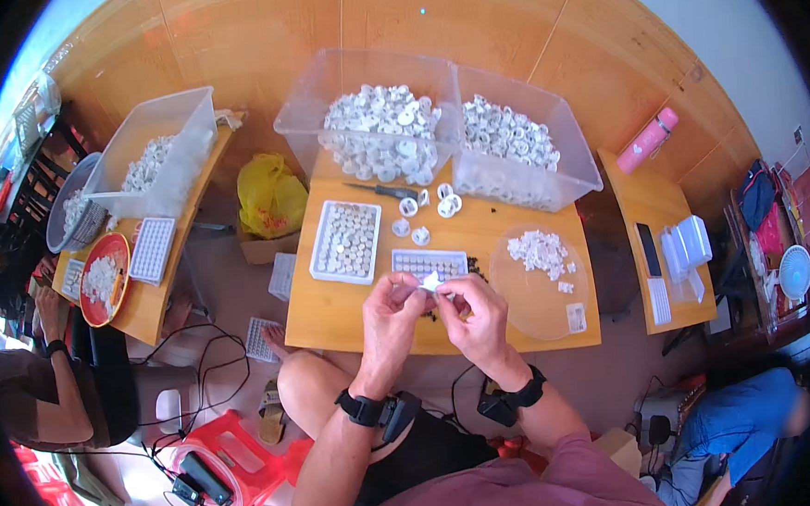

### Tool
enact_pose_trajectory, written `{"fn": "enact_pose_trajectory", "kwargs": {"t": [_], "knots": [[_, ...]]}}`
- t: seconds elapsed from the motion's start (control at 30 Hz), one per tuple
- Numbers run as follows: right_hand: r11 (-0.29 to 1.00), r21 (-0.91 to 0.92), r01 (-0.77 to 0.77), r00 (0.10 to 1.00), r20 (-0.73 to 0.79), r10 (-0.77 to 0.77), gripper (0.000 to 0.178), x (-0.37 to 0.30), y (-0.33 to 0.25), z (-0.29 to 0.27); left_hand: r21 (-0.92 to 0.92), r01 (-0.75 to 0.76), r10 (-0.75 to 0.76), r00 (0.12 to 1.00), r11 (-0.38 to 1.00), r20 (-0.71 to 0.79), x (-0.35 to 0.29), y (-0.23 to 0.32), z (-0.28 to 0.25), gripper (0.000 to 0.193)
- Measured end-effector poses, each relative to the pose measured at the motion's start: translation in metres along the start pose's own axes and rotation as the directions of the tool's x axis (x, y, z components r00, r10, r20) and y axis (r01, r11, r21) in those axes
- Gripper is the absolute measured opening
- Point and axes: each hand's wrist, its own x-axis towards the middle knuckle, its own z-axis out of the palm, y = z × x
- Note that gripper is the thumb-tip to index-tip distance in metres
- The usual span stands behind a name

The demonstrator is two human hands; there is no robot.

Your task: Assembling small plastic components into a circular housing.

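Above the near edge of the wooden table, my left hand and my right hand meet with fingertips pinched round a small white plastic part. Its exact shape is partly hidden by the fingers. Just beyond them lies a small tray with round grey pieces in it. To its left is a larger white tray of similar round pieces. A few white ring-shaped parts sit beyond, beside a screwdriver. Small black pieces are scattered close to my right hand.
Two clear bins of white parts stand at the table's back. On the right, a round board carries loose white pieces. A side table holds a red dish; a person's arm is beside it. Another person bends at lower right.
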Motion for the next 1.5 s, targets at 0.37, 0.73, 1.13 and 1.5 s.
{"fn": "enact_pose_trajectory", "kwargs": {"t": [0.37,0.73,1.13,1.5], "knots": [[0.999,-0.039,-0.018,0.996,0.092,0.021,0.013,0.006,0.000,0.001,0.069,0.062,-0.062,0.998,0.996,-0.011,-0.001,0.007,-0.005,0.011],[0.943,0.199,-0.265,0.964,0.029,0.265,0.015,0.155,0.008,-0.041,0.103,0.053,-0.042,0.994,0.993,-0.105,0.009,0.008,-0.007,0.021],[0.915,-0.350,-0.200,0.865,0.375,0.333,0.022,0.099,0.079,0.022,0.035,0.007,0.000,0.982,0.999,-0.189,0.011,0.012,-0.012,0.016],[0.763,0.250,-0.596,0.776,0.422,0.468,0.024,0.071,0.067,-0.006,0.264,-0.093,0.122,0.988,0.960,-0.098,0.011,0.008,-0.010,0.039]]}}
